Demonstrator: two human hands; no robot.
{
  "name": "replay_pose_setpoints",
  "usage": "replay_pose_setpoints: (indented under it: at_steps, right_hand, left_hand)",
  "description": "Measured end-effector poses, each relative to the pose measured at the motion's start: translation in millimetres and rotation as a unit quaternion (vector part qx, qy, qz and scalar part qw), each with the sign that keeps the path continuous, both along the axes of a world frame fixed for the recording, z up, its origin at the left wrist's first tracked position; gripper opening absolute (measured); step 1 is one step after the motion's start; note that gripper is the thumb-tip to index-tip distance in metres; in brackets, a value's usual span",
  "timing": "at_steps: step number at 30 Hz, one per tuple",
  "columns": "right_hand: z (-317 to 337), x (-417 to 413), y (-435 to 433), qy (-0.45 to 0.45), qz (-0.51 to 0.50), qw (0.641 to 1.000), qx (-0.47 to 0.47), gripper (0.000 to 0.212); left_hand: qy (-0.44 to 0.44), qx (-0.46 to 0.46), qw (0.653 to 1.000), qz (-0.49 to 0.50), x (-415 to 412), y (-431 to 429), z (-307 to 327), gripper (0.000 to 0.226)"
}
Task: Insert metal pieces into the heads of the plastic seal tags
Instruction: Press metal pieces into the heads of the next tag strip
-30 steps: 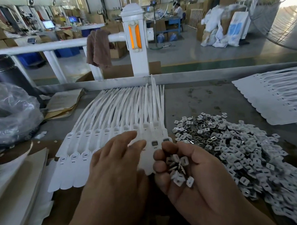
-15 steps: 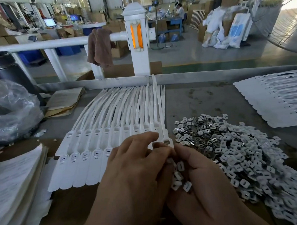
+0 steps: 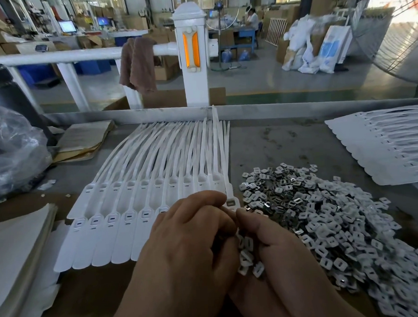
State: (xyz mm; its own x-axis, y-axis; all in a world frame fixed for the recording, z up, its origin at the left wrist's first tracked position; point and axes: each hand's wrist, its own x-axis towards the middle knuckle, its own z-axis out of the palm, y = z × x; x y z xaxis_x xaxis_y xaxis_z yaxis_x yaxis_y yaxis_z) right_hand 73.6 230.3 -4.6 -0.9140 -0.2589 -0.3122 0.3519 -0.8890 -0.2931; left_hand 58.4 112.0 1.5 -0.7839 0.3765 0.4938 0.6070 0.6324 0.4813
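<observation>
Closely, left hand (image 3: 190,238) curled by seal tags (image 3: 142,190), grip hidden, right hand (image 3: 279,251) cupping metal pieces (image 3: 247,255)

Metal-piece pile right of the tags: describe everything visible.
The loose pile of small squarish metal pieces lies on the grey bench, right of the white plastic seal tags. Pieces are flat, centre-slotted, pale grey to shiny, overlapping at all angles. It runs to the lower right frame edge; its left edge meets the right hand, which cups some.
</observation>
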Motion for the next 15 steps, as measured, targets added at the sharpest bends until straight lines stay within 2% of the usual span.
replay_pose_setpoints:
  at_steps: [5, 9, 13, 15]
  right_hand:
    - [-3.3, -2.6, 3.1, -0.064, -0.029, 0.997, 0.011, 0.046]
    - [-3.3, -5.2, 2.9, -0.069, -0.027, 0.997, 0.001, 0.035]
    - [-6.2, -5.8, 2.0, -0.053, -0.008, 0.997, -0.056, 0.025]
    - [-6.0, -4.3, 1.0, -0.035, -0.003, 0.998, -0.061, 0.048]
  left_hand:
    - [0.053, -0.04, 0.997, -0.044, -3.2, -1.1, -1.4, 0.02]
    - [0.065, -0.047, 0.995, -0.064, -8.4, -2.2, -1.0, 0.018]
    - [0.058, -0.023, 0.997, -0.034, -8.6, 2.0, 0.5, 0.021]
    - [0.01, 0.017, 1.0, 0.009, -7.9, 2.2, 3.1, 0.024]
